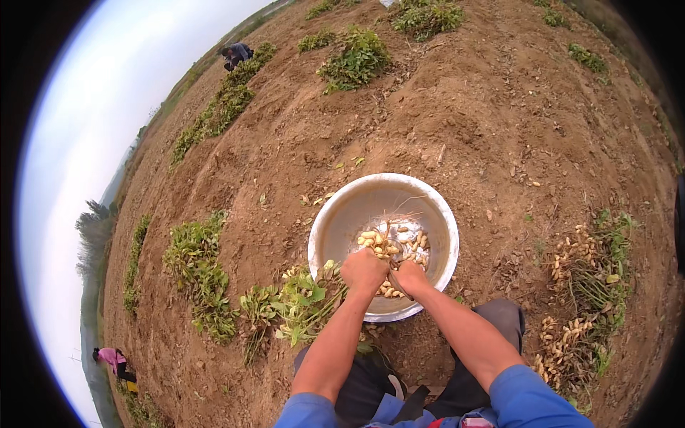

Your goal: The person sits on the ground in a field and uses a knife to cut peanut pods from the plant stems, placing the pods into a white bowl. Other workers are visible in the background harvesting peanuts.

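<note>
One basin (322,246), two distant people (238,54), two blue sleeves (539,399).
The peanuts (368,237) in the basin number well over a dozen, overlapping too much for an exact figure. One long pile of pulled plants (603,282) lies at the right, bearing dozens of nuts (574,253), again too crowded to total. Green clumps (354,60) on the soil come to at least three across the top, with at least two more at the left. Of the people, one wears pink and one dark clothing; one yellow thing (132,386) shows beside the first.
</note>
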Action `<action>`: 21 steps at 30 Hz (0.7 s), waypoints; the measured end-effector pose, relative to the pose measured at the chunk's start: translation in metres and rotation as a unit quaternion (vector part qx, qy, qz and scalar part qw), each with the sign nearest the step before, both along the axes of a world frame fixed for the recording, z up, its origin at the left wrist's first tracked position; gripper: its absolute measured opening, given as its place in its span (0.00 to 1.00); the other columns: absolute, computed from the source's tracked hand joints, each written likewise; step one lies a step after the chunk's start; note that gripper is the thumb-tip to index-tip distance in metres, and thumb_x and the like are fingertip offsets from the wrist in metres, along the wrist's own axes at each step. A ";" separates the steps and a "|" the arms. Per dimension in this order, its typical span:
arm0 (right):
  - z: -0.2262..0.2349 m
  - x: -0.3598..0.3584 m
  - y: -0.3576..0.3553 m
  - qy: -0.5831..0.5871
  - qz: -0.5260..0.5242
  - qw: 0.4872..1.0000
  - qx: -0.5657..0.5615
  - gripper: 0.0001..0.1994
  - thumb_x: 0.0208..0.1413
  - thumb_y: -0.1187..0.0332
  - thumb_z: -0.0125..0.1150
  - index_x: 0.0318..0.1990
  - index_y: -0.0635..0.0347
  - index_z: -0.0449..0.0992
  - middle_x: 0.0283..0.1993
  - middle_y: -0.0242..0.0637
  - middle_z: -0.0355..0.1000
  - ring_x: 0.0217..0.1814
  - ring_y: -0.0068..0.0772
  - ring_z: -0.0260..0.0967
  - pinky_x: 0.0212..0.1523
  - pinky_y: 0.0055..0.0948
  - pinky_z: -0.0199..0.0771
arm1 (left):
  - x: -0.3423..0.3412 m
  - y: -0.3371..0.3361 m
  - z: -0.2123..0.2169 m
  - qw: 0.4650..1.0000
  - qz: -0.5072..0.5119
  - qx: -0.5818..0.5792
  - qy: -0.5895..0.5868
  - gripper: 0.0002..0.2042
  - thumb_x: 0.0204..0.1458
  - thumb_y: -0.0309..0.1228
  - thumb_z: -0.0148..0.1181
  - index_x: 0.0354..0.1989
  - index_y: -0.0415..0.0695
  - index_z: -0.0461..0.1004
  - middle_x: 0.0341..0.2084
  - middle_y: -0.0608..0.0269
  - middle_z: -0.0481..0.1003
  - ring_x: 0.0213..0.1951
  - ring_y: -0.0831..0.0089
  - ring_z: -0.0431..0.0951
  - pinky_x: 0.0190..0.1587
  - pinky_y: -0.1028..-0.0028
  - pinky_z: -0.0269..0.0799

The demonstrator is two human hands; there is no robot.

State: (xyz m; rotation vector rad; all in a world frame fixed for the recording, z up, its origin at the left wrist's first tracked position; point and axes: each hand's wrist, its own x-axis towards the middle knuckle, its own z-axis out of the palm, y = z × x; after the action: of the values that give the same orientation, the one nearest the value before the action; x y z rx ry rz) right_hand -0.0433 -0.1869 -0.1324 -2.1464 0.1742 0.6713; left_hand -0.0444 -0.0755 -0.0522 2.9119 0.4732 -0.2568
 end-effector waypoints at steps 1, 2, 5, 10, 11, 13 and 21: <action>-0.001 -0.002 0.000 0.003 0.012 1.000 -0.007 0.31 0.50 0.47 0.60 0.41 0.75 0.79 0.47 0.66 0.75 0.53 0.62 0.74 0.53 0.48 0.74 | -0.001 0.001 -0.001 1.000 -0.008 0.009 0.011 0.29 0.43 0.60 0.66 0.34 0.41 0.82 0.32 0.47 0.82 0.38 0.53 0.83 0.42 0.61 0.77; -0.002 -0.004 -0.001 0.006 0.023 1.000 -0.014 0.30 0.50 0.47 0.60 0.41 0.75 0.79 0.47 0.66 0.75 0.53 0.62 0.74 0.53 0.47 0.74 | -0.003 0.002 -0.002 0.999 -0.016 0.018 0.023 0.29 0.43 0.60 0.66 0.34 0.41 0.82 0.32 0.48 0.82 0.39 0.53 0.83 0.43 0.61 0.77; -0.007 -0.004 -0.007 -0.016 0.072 0.997 -0.035 0.29 0.49 0.49 0.60 0.41 0.74 0.79 0.45 0.66 0.75 0.52 0.62 0.74 0.52 0.47 0.74 | -0.005 0.005 0.003 0.998 -0.025 -0.004 0.058 0.23 0.43 0.50 0.65 0.35 0.39 0.82 0.35 0.45 0.81 0.41 0.52 0.83 0.45 0.60 0.77; -0.003 0.011 -0.027 -0.055 0.129 0.990 -0.034 0.27 0.45 0.52 0.60 0.39 0.75 0.79 0.41 0.65 0.76 0.47 0.60 0.76 0.47 0.45 0.76 | 0.001 0.029 0.007 0.976 -0.074 -0.167 0.122 0.21 0.43 0.41 0.65 0.39 0.34 0.80 0.36 0.41 0.81 0.39 0.52 0.82 0.43 0.60 0.76; -0.001 0.013 -0.031 -0.046 0.137 0.989 -0.023 0.27 0.45 0.53 0.60 0.39 0.76 0.79 0.41 0.65 0.76 0.47 0.60 0.76 0.47 0.44 0.76 | 0.002 0.033 0.005 0.965 -0.085 -0.212 0.129 0.22 0.42 0.40 0.66 0.40 0.33 0.80 0.36 0.41 0.81 0.38 0.53 0.83 0.42 0.61 0.76; -0.005 0.015 -0.031 -0.030 0.170 0.985 0.000 0.25 0.45 0.54 0.59 0.39 0.73 0.79 0.41 0.62 0.77 0.47 0.58 0.76 0.47 0.44 0.75 | -0.001 0.059 -0.024 0.912 -0.097 -0.386 0.095 0.20 0.39 0.34 0.68 0.41 0.33 0.79 0.33 0.50 0.81 0.35 0.64 0.80 0.41 0.67 0.74; 0.020 0.006 -0.026 -0.007 0.190 0.977 -0.096 0.22 0.49 0.57 0.58 0.43 0.67 0.81 0.46 0.56 0.77 0.50 0.51 0.77 0.50 0.41 0.75 | -0.014 0.048 -0.009 0.959 -0.073 -0.246 0.118 0.20 0.39 0.37 0.65 0.34 0.30 0.79 0.29 0.41 0.80 0.33 0.57 0.81 0.40 0.63 0.76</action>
State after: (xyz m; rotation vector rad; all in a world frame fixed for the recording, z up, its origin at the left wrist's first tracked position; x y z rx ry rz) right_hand -0.0374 -0.2130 -0.1124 -2.3969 -0.1937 0.8857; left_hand -0.0587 -0.0274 -0.0609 2.4365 0.1881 -0.6467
